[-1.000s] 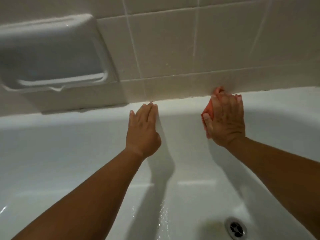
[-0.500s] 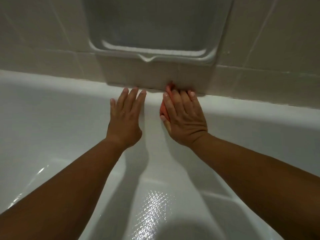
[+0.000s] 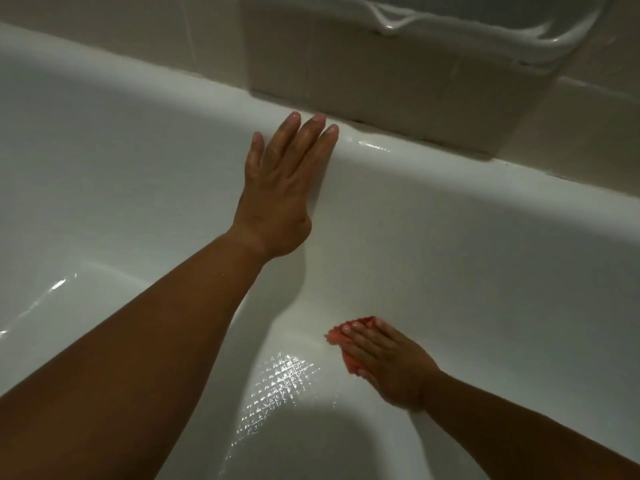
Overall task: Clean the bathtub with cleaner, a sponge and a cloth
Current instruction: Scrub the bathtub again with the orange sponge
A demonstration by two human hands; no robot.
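Observation:
I look down into a white bathtub. My left hand lies flat against the tub's far inner wall, fingers straight, fingertips reaching the rim. My right hand presses an orange-pink sponge or cloth against the lower part of that wall, near where it curves into the floor. Its fingers lie straight over the material, and only the material's left edge shows from under the hand.
A tiled wall rises behind the tub rim, with a white recessed soap dish at the top right. The tub floor is wet and has a textured anti-slip patch that glints.
My right hand has slid the orange-pink material down from the rim under the soap dish to the lower wall. The view shifted left and down; my left hand stays flat on the wall.

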